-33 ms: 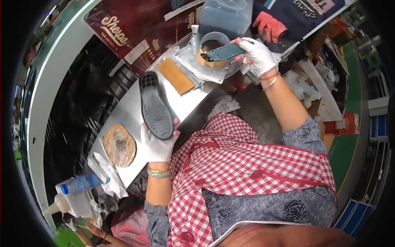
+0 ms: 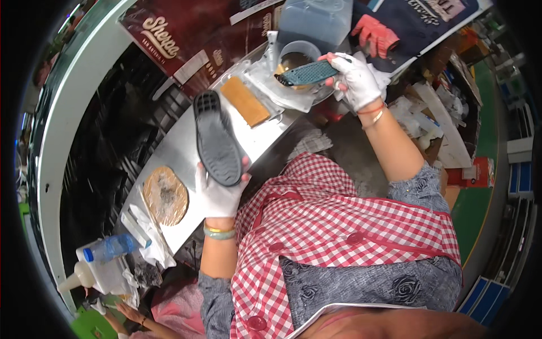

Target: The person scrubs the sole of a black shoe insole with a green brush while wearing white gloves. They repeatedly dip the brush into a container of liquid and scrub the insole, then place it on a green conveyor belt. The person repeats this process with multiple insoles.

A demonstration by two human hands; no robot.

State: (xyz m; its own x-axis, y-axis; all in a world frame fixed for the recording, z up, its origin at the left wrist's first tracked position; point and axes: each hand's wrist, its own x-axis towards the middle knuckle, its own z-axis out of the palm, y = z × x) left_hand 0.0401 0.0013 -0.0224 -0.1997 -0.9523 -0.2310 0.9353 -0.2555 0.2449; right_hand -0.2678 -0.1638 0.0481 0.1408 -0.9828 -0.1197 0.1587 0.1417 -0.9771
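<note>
My left hand (image 2: 221,195), in a white glove with bare fingertips, holds a black shoe sole (image 2: 217,138) by its near end. The sole's ridged face is turned up, and its far end has a grid of square hollows. My right hand (image 2: 357,82), gloved the same way, grips a teal, textured flat-handled brush (image 2: 310,73). Its dark, wet-looking tip hangs over the near left side of a clear plastic cup (image 2: 299,50) with dark liquid in it. The brush hides part of the cup.
A tan rectangular block (image 2: 245,101) and a film-wrapped round pad (image 2: 165,195) lie on the metal bench (image 2: 175,138). Behind the cup stand a translucent jug (image 2: 313,22) and a red glove (image 2: 375,37). A blue-capped bottle (image 2: 110,248) is at left, near another person's hands (image 2: 130,312).
The brush tip has shifted slightly toward me and left relative to the cup. The whole view has moved a little; both hands keep their holds.
</note>
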